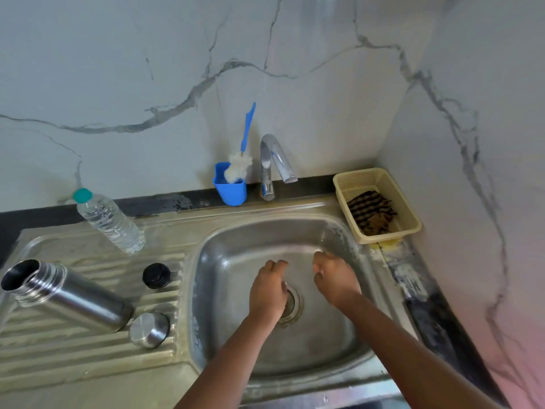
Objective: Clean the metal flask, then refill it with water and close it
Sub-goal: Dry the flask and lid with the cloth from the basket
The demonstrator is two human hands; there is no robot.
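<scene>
- The metal flask (67, 293) stands open on the ribbed draining board (88, 349) of the steel sink (339, 343), left of the basin, its mouth up and leaning away in this wide-angle view.
- Its two closures lie apart from it: a black inner stopper (156, 275) just behind it on the ribs, and a steel outer cap (149, 330) right beside its base.
- The left hand (267, 292) hangs over the drain (292, 304) with fingers loosely curled, holding nothing.
- The right hand (334, 280) hovers near the basin's far right wall, fingers also loosely bent and empty; whether either is wet I cannot tell.
- Handling, as a judgement: the flask is rigid and not fragile, probably light if empty. Its polished wall would be slippery under wet fingers, so a full wrap around the mid-body looks safer than a grip on the threaded neck.
- It stands on ridges, so a careless knock could tip it.
- For cleaning, the blue-handled bottle brush (240, 163) stands in a blue holder (231, 188) beside the tap (272, 163), which is not running.
- A capped plastic water bottle (109, 221) stands behind the flask, a likely source for the refill.
- A cream basket (410, 214) holding a striped cloth sits at the right corner.
</scene>
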